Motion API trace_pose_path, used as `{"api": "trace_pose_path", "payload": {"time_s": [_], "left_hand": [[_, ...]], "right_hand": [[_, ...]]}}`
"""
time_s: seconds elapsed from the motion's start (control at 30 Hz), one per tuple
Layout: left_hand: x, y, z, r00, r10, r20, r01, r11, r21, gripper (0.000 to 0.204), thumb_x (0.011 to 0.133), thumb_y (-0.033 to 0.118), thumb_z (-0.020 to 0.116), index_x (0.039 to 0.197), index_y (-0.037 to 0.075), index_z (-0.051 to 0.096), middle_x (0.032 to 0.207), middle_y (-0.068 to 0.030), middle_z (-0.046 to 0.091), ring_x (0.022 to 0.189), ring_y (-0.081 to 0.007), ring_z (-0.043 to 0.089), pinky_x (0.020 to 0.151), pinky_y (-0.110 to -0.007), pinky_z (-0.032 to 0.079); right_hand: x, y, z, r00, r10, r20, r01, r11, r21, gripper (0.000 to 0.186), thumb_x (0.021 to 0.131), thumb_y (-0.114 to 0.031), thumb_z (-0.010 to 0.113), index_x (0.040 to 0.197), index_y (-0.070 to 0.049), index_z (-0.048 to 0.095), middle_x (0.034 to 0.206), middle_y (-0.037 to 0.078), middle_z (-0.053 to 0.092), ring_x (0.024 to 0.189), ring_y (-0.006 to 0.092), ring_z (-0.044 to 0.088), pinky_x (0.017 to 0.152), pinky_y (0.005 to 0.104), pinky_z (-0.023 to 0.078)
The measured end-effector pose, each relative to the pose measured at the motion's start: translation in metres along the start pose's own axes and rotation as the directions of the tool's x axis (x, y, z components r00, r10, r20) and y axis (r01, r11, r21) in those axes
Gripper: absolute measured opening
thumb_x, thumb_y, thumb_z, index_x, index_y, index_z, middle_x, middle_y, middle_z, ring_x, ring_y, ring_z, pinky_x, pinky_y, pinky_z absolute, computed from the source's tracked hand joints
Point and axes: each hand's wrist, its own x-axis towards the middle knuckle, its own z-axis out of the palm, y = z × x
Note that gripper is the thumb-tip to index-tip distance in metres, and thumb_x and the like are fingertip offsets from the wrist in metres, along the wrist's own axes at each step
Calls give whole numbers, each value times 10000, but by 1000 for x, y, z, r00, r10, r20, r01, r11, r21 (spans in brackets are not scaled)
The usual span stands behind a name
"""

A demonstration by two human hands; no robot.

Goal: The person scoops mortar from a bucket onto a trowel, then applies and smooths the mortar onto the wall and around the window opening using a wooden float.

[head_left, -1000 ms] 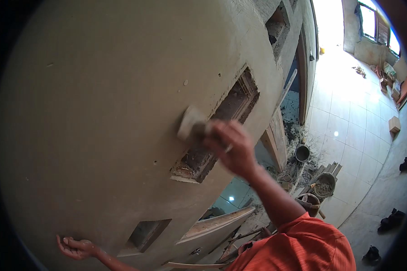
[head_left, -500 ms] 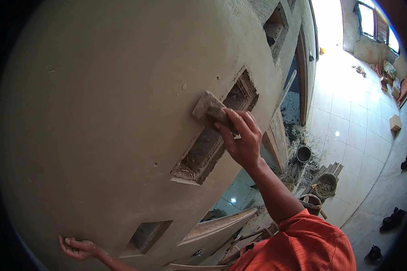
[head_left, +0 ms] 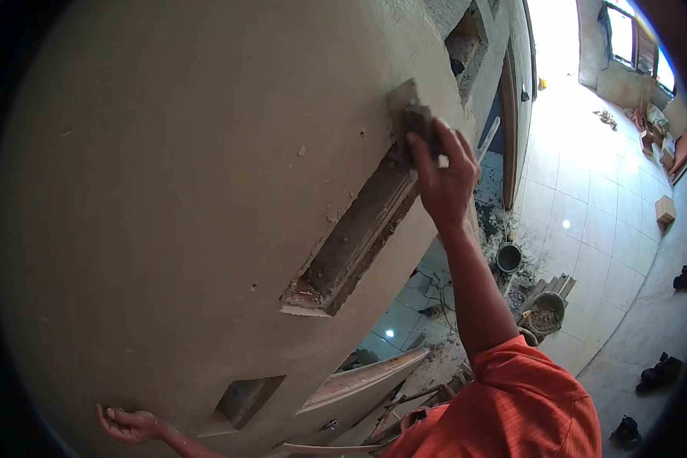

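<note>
My right hand [head_left: 449, 182] grips a small, grey, mortar-coated plastering float [head_left: 406, 99] by its block handle. The float is slightly blurred and lies against the plastered wall [head_left: 198, 175], over the upper end of a long recessed opening [head_left: 359, 221]. Rough, broken mortar lines that opening's edges. At the lower left my left hand [head_left: 133, 426] is palm up beside the wall, its fingers loosely extended and nothing visible in them.
A small square opening [head_left: 248, 398] pierces the wall lower down, and another recess [head_left: 466, 42] sits higher up. On the tiled floor [head_left: 569, 191] at right stand a dark bucket [head_left: 509, 257] and a mortar-filled bucket [head_left: 546, 313], with debris around them.
My right hand has carried the float up and to the right, from the middle of the opening's left edge to its upper end. My left hand is nearly unmoved.
</note>
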Motion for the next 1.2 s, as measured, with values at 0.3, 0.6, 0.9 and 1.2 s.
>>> {"api": "trace_pose_path", "payload": {"time_s": [0.3, 0.6, 0.9, 1.2], "left_hand": [[5, -2, 0, 999, 51, -1, -51, 999, -5, 224, 1052, 64, 528, 1201, -70, 628, 1163, -150, 693, 992, -182, 662, 856, -280, 528], [5, 0, -2, 1000, 17, 7, -17, 999, 36, 231, 1054, 76, 533, 1204, -71, 628, 1170, -157, 692, 994, -212, 668, 847, -311, 524], [4, 7, 1, 996, 79, 44, -83, 991, 104, 250, 1056, 84, 534, 1231, -78, 606, 1164, -163, 694, 983, -224, 670, 845, -319, 521], [0, -5, 5, 998, 62, 8, -62, 998, 19, 234, 1050, 81, 541, 1209, -64, 634, 1156, -148, 698, 961, -211, 662, 846, -311, 514]], "right_hand": [[-106, -74, -10, 857, -267, 441, 76, 912, 403, 418, 821, -106, 803, 1198, -14, 648, 912, 126, 622, 807, 291, 618, 696, 396, 532], [-77, -55, -22, 955, -131, 266, 49, 955, 293, 399, 791, -50, 827, 1162, 8, 694, 943, 129, 686, 780, 236, 660, 671, 331, 547], [-100, -60, -7, 848, -396, 352, 261, 891, 372, 391, 800, -76, 771, 1174, -25, 667, 901, 82, 598, 755, 236, 585, 697, 365, 528], [-33, -4, 5, 953, -298, 48, 300, 953, -35, 394, 801, -58, 798, 1181, -22, 704, 927, 116, 696, 742, 247, 637, 674, 372, 527]]}}
